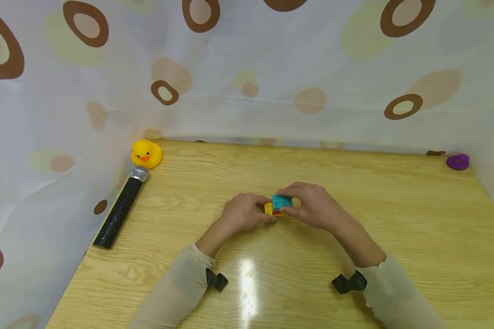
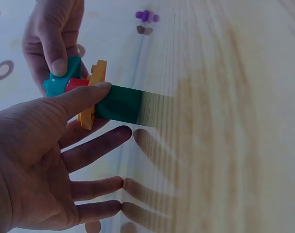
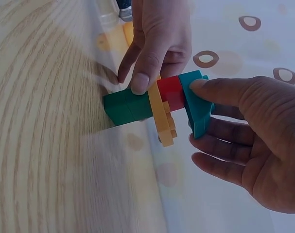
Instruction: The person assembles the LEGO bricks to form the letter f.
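A small stack of toy building bricks stands on the table between the two hands. At its bottom is a green brick (image 3: 128, 107), topped by a wider yellow plate (image 3: 162, 121), a red brick (image 3: 170, 92) and a teal brick (image 1: 282, 201). The left hand (image 1: 243, 212) pinches the green brick just under the yellow plate with thumb and index finger; its other fingers stretch out toward the table. From the other side, the right hand (image 1: 314, 205) holds the teal brick at the top, thumb on the near face. The teal brick sits against the red one.
On the left of the wooden table (image 1: 181, 173) lies a black microphone (image 1: 121, 208), its silver head beside a yellow rubber duck (image 1: 147, 154). A small purple toy (image 1: 458, 161) sits in the far right corner. A patterned curtain (image 1: 271, 68) rises behind the table.
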Demonstrator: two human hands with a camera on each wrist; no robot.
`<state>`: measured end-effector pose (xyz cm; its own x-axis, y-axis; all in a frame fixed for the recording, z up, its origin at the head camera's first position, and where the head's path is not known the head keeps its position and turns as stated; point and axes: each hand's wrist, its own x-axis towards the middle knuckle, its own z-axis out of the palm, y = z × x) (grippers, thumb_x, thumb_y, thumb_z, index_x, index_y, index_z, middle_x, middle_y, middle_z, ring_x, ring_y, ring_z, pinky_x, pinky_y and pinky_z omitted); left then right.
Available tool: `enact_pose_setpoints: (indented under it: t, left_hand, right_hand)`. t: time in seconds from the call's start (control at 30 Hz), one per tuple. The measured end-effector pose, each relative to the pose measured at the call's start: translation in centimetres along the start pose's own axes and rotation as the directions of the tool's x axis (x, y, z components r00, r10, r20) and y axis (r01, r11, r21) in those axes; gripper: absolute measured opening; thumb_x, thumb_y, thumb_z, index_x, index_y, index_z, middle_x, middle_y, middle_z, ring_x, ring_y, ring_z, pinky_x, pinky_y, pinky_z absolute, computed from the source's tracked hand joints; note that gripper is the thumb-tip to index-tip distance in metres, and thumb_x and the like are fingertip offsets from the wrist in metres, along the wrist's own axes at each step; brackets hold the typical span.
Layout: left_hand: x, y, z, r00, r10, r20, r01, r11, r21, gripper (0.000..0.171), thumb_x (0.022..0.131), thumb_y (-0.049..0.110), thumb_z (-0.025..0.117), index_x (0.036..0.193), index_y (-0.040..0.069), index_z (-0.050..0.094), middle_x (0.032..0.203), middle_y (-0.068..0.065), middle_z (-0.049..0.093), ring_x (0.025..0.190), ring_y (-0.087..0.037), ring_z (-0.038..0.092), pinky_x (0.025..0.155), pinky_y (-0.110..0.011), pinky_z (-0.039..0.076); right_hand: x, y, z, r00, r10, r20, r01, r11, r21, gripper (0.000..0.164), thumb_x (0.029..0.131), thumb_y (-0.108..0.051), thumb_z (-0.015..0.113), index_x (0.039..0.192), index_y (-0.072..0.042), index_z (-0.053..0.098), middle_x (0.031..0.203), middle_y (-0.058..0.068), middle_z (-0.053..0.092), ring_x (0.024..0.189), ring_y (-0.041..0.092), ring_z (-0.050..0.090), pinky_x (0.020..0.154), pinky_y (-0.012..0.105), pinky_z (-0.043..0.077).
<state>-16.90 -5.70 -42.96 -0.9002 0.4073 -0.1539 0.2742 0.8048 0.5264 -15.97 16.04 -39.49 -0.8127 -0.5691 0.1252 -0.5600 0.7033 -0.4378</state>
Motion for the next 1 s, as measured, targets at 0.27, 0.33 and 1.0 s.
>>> enact_pose_setpoints:
  t: [0.27, 0.33, 1.0]
  left_hand:
    - [0.21, 0.14, -0.19, 1.0, -0.007, 0.002, 0.007, 1.0, 0.013, 0.054, 0.086, 0.051, 0.078, 0.133, 0.027, 0.069, 0.118, 0.004, 0.075, 0.097, -0.017, 0.068, 0.064, -0.029, 0.049]
    - [0.25, 0.16, -0.14, 1.0, -0.015, 0.004, 0.015, 1.0, 0.011, 0.054, 0.085, 0.051, 0.078, 0.133, 0.027, 0.069, 0.118, 0.004, 0.075, 0.093, -0.016, 0.067, 0.063, -0.028, 0.048]
    - [0.04, 0.18, 0.23, 1.0, 0.0, -0.003, 0.0, 1.0, -0.001, 0.053, 0.086, 0.049, 0.079, 0.133, 0.026, 0.069, 0.113, 0.004, 0.076, 0.087, -0.013, 0.067, 0.059, -0.026, 0.047]
  right_hand:
    - [0.09, 0.17, -0.06, 1.0, -0.007, -0.02, 0.007, 1.0, -0.015, 0.036, 0.089, -0.025, 0.079, 0.123, -0.012, 0.073, 0.112, 0.006, 0.074, 0.095, 0.023, 0.071, 0.08, 0.04, 0.059]
    - [0.08, 0.23, -0.04, 1.0, -0.006, -0.024, 0.006, 1.0, -0.001, 0.036, 0.089, -0.025, 0.079, 0.122, -0.012, 0.073, 0.112, 0.006, 0.074, 0.095, 0.023, 0.071, 0.081, 0.04, 0.058]
    - [-0.02, 0.34, -0.26, 0.999, 0.027, 0.035, -0.027, 1.0, 0.016, 0.039, 0.09, -0.025, 0.078, 0.125, -0.009, 0.073, 0.113, 0.009, 0.074, 0.096, 0.026, 0.071, 0.079, 0.04, 0.058]
